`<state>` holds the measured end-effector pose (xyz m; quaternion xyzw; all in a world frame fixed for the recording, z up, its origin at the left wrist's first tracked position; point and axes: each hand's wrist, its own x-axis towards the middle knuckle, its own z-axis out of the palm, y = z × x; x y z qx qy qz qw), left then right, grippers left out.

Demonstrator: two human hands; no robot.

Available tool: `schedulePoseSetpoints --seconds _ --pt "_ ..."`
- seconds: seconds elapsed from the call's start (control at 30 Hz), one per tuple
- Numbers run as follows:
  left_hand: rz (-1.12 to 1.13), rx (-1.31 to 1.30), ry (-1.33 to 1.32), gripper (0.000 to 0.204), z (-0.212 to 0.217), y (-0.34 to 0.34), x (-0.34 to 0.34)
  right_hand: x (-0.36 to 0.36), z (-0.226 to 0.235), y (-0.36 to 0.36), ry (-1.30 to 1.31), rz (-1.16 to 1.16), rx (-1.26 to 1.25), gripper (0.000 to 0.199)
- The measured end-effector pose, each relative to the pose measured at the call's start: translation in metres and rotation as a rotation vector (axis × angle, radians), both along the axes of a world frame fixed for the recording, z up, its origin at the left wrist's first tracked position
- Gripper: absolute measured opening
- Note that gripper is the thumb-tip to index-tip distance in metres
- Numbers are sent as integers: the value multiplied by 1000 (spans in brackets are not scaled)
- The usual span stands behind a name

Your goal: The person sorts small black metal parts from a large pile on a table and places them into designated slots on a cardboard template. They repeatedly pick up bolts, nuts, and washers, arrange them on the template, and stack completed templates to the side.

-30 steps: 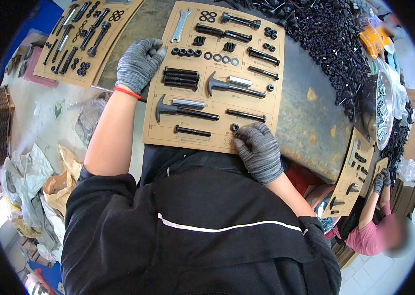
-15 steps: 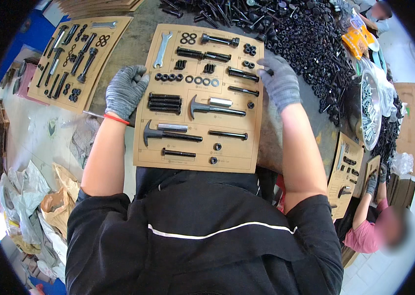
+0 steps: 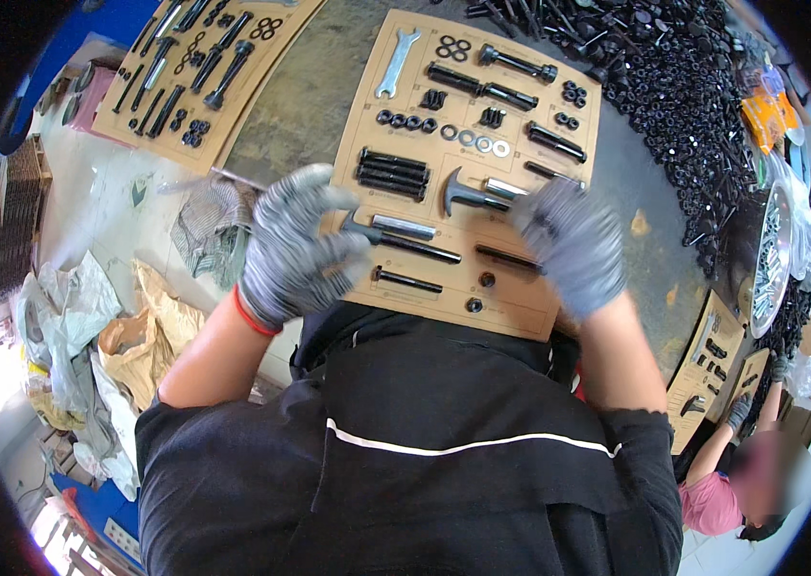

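Observation:
A brown cardboard sheet [image 3: 530,317] lies before me on the table's near edge, with hardware set out in rows. It carries an open-end wrench [image 3: 398,63], black bolts [image 3: 392,174], washers [image 3: 467,139], nuts [image 3: 475,305], and hammer-headed bolts [image 3: 463,197] beside silver sleeves [image 3: 403,227]. Over the sheet's left edge, my grey-gloved left hand [image 3: 305,248] has its fingers spread and holds nothing; it partly covers the lower hammer-headed bolt. My gloved right hand [image 3: 573,240] is over the sheet's right side, near the upper hammer-headed bolt's end. Motion blur smears its fingers.
Further left are more filled cardboard sheets [image 3: 233,106]. Loose black nuts and bolts [image 3: 684,125] heap along the far right, beside a metal bowl [image 3: 773,259] of silver screws. At lower right a person in pink [image 3: 717,494] works at another sheet. Bags [image 3: 142,331] lie lower left.
Both hands have come inward and nearer to me from the sheet's sides, over its lower half. The view has shifted, so the sheet appears further right.

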<state>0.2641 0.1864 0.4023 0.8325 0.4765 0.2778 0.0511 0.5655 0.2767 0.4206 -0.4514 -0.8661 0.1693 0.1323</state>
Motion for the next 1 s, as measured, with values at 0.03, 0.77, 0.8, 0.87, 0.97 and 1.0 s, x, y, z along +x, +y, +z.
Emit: schedulePoseSetpoints --seconds 0.03,0.77,0.8,0.87,0.97,1.0 --pt "9 -72 9 23 -5 -12 4 -9 2 -22 -79 129 -25 17" --pt "454 -346 -113 77 -15 13 27 47 -60 -49 -1 -481 158 51" --pt "483 -395 -82 82 -14 17 32 58 -62 -42 -64 -576 132 55" --pt "517 -406 -171 79 -22 27 39 49 -42 -39 10 -653 -170 64" --pt "410 -653 -1297 45 -33 49 39 35 -43 -36 299 -667 -216 61" --pt "418 -782 -1638 36 -24 56 42 36 -42 -32 501 -737 -340 59"
